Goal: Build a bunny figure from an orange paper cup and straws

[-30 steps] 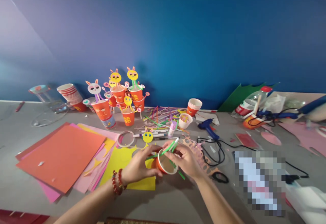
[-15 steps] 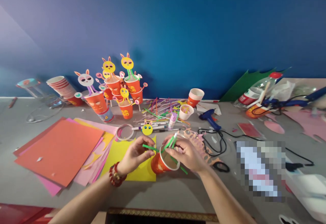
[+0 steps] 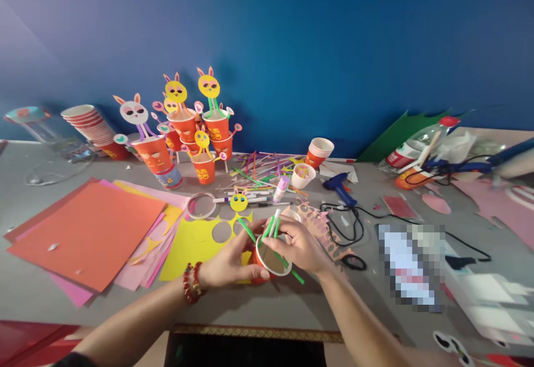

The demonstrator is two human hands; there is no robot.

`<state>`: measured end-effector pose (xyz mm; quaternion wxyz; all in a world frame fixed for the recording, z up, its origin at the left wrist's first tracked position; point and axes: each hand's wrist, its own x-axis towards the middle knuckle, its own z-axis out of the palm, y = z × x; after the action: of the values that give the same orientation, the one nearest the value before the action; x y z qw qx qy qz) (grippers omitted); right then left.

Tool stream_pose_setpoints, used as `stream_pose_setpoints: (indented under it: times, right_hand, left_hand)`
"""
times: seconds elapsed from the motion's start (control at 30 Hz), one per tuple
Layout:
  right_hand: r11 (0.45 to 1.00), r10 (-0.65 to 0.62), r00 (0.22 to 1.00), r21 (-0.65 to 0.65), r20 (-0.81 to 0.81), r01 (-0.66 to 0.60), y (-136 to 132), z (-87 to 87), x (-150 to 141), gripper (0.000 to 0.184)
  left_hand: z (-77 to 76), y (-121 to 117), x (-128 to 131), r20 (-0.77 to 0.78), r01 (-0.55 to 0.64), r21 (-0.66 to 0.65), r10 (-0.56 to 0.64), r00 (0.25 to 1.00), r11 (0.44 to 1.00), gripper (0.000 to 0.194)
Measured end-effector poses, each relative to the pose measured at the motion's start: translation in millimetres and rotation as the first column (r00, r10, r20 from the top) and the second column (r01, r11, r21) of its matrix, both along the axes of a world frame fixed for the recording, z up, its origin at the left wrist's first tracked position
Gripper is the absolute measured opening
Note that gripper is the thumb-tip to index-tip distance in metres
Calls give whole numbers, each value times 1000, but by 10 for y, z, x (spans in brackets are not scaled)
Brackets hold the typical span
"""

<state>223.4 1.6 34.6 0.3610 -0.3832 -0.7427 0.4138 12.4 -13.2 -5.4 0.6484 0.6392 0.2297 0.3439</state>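
Observation:
My left hand [image 3: 233, 261] is wrapped round the side of a tilted orange paper cup [image 3: 273, 262], its thumb near the white rim. At the cup's mouth, my right hand [image 3: 298, 243] pinches green and white straws [image 3: 275, 227] against the inner wall. One green straw end pokes out of the cup at upper left, another at lower right. Just beyond the hands lies a yellow bunny-face cutout [image 3: 239, 202]. Under the left hand is a yellow paper sheet [image 3: 179, 256] with round holes cut in it. The cup's underside is hidden.
Finished bunny cups [image 3: 203, 168] stand at back left, near a stack of cups [image 3: 85, 122]. Orange paper [image 3: 87, 233] tops a pile at left. Loose straws [image 3: 258, 169], a glue stick [image 3: 282, 188], a blue glue gun [image 3: 340, 188] with a black cord, and scissors [image 3: 354, 262] lie beyond and right.
My left hand has moved right from beside the green straw onto the cup's side. My right hand still pinches the straws at the rim. The whole view has shifted slightly.

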Motion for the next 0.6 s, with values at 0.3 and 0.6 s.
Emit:
stream_pose_setpoints:
  times: [0.3, 0.6]
  right_hand:
    - [980, -199, 948, -68, -250, 188, 44, -70, 206, 34]
    - [881, -30, 994, 468, -106, 76, 10, -130, 96, 34]
  left_hand:
    - [34, 62, 7, 226, -246, -140, 273, 935, 959, 78]
    - [25, 43, -47, 302, -322, -66, 326, 896, 944, 85]
